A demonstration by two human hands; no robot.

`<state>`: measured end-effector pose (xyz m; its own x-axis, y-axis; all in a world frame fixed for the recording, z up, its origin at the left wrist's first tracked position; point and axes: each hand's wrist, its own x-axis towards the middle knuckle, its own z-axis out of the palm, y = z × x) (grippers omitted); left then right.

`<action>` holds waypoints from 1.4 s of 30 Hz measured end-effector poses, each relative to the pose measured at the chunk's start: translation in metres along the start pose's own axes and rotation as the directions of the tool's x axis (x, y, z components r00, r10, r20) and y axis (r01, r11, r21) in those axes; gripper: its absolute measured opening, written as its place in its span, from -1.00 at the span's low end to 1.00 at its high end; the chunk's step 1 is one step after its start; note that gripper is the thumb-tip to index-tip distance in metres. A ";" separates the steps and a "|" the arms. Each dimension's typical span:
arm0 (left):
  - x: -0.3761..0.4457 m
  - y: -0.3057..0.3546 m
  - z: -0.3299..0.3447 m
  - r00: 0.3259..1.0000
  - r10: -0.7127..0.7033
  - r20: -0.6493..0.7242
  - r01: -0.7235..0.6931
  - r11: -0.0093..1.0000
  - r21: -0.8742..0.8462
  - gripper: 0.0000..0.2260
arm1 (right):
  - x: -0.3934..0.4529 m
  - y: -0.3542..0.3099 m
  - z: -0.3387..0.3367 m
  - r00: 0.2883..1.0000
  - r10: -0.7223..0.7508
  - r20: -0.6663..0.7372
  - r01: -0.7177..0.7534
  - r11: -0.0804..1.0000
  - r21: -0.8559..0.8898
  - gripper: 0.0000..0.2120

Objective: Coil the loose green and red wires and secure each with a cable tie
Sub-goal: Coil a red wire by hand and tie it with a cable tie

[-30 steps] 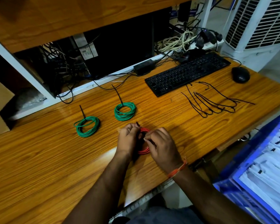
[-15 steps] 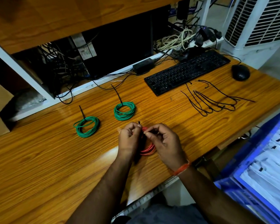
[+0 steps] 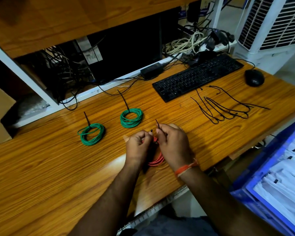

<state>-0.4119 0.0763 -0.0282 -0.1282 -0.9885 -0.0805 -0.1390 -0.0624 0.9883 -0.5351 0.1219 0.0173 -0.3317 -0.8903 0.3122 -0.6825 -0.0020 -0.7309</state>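
Observation:
Two green wire coils lie on the wooden desk, one at the left (image 3: 92,134) and one further back (image 3: 131,118), each with a black cable tie standing up from it. A red wire coil (image 3: 156,160) sits near the front edge, mostly hidden under my hands. My left hand (image 3: 138,148) grips the red coil and pinches the head of a black cable tie (image 3: 157,124). My right hand (image 3: 173,144) pinches the tail of that tie, which sticks up past my fingers.
Several loose black cable ties (image 3: 228,106) lie spread at the right. A black keyboard (image 3: 197,77) and mouse (image 3: 254,77) sit at the back right. A tangle of cables (image 3: 186,43) fills the shelf behind. A blue crate (image 3: 279,176) stands off the desk's right edge.
My right hand has lifted off the red coil and now pinches the tie's tail, drawn up past the fingers. My left hand stays on the coil.

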 end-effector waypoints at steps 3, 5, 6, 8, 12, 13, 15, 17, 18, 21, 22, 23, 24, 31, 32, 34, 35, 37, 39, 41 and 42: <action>0.000 -0.001 0.001 1.000 -0.004 0.008 0.004 1.000 0.002 -0.66 | 0.001 -0.004 0.000 0.989 0.135 0.059 -0.147 0.923 0.356 -0.73; 0.001 -0.002 0.002 1.000 0.001 -0.003 -0.001 1.000 0.003 -0.59 | 0.000 -0.009 0.002 0.949 0.275 0.155 -0.312 0.741 0.595 -0.68; 0.002 -0.002 0.003 1.000 0.002 -0.003 -0.002 1.000 0.006 -0.60 | 0.000 -0.011 0.003 0.921 0.335 0.198 -0.376 0.636 0.674 -0.66; 0.003 -0.005 0.002 1.000 -0.002 0.006 0.002 1.000 0.009 -0.71 | -0.001 -0.011 0.003 0.883 0.417 0.215 -0.429 0.536 0.727 -0.68; 0.003 -0.004 0.003 1.000 0.010 -0.019 -0.009 0.998 0.060 -0.78 | -0.001 -0.004 0.000 0.915 0.386 0.119 -0.381 0.724 0.576 -0.88; 0.003 -0.004 0.004 1.000 0.012 -0.019 -0.011 0.998 0.061 -0.78 | -0.001 -0.002 0.000 0.936 0.341 0.092 -0.341 0.805 0.485 -0.91; 0.002 -0.004 0.004 1.000 0.014 -0.014 -0.014 0.999 0.031 -0.77 | -0.003 -0.002 -0.001 0.963 0.252 0.091 -0.268 0.906 0.328 -0.96; 0.002 -0.005 0.002 1.000 0.016 0.000 -0.016 0.999 -0.036 -0.71 | -0.004 -0.004 -0.002 0.976 0.186 0.112 -0.209 0.946 0.248 -0.96; 0.002 -0.005 0.001 1.000 0.020 0.005 -0.019 0.998 -0.056 -0.68 | -0.003 -0.005 -0.002 0.982 0.156 0.108 -0.176 0.963 0.206 -0.94; 0.001 -0.004 0.001 0.999 0.022 0.030 -0.020 0.996 -0.086 -0.64 | 0.000 -0.003 -0.003 0.996 0.071 0.058 -0.075 0.995 0.069 -0.89; 0.000 -0.003 0.001 0.999 0.017 0.035 -0.014 0.995 -0.096 -0.64 | 0.002 -0.002 -0.005 0.998 0.046 0.042 -0.047 0.998 0.036 -0.87; 0.000 -0.003 0.000 0.999 0.012 0.041 -0.008 0.995 -0.102 -0.64 | 0.005 -0.001 -0.007 0.999 0.022 0.031 -0.023 1.000 0.014 -0.86; -0.001 -0.002 0.000 0.999 0.009 0.045 -0.004 0.995 -0.103 -0.65 | 0.008 0.000 -0.009 1.000 0.001 0.028 -0.001 1.000 0.001 -0.85; -0.004 0.002 0.001 0.999 0.035 0.032 -0.034 0.998 -0.055 -0.74 | 0.011 0.000 -0.008 0.989 -0.141 0.054 0.145 0.985 -0.093 -0.91; -0.004 0.002 0.001 0.999 0.034 0.031 -0.032 0.998 -0.055 -0.74 | 0.012 0.000 -0.007 0.987 -0.149 0.057 0.154 0.983 -0.101 -0.91; -0.003 0.001 0.001 0.999 0.033 0.026 -0.031 0.998 -0.052 -0.74 | 0.014 0.001 -0.007 0.986 -0.155 0.063 0.162 0.981 -0.111 -0.92; -0.003 0.001 0.001 0.999 0.036 0.023 -0.035 0.998 -0.049 -0.73 | 0.014 0.001 -0.006 0.986 -0.156 0.067 0.163 0.980 -0.116 -0.92; -0.003 0.001 0.001 0.999 0.046 0.018 -0.045 0.998 -0.041 -0.73 | 0.015 0.001 -0.006 0.985 -0.156 0.077 0.164 0.979 -0.123 -0.92; -0.004 0.001 0.001 0.998 0.054 0.013 -0.054 0.998 -0.035 -0.73 | 0.015 0.001 -0.005 0.984 -0.153 0.088 0.163 0.978 -0.127 -0.92; -0.004 0.000 0.001 0.999 0.052 0.012 -0.052 0.998 -0.040 -0.72 | 0.015 0.002 -0.004 0.983 -0.155 0.096 0.166 0.978 -0.123 -0.92; -0.004 0.000 0.001 0.999 0.051 0.012 -0.050 0.998 -0.045 -0.71 | 0.015 0.002 -0.004 0.983 -0.157 0.098 0.168 0.978 -0.120 -0.92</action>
<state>-0.4128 0.0803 -0.0285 -0.1466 -0.9887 -0.0316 -0.0883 -0.0188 0.9959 -0.5440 0.1105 0.0226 -0.1551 -0.9190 0.3624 -0.8018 -0.0972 -0.5896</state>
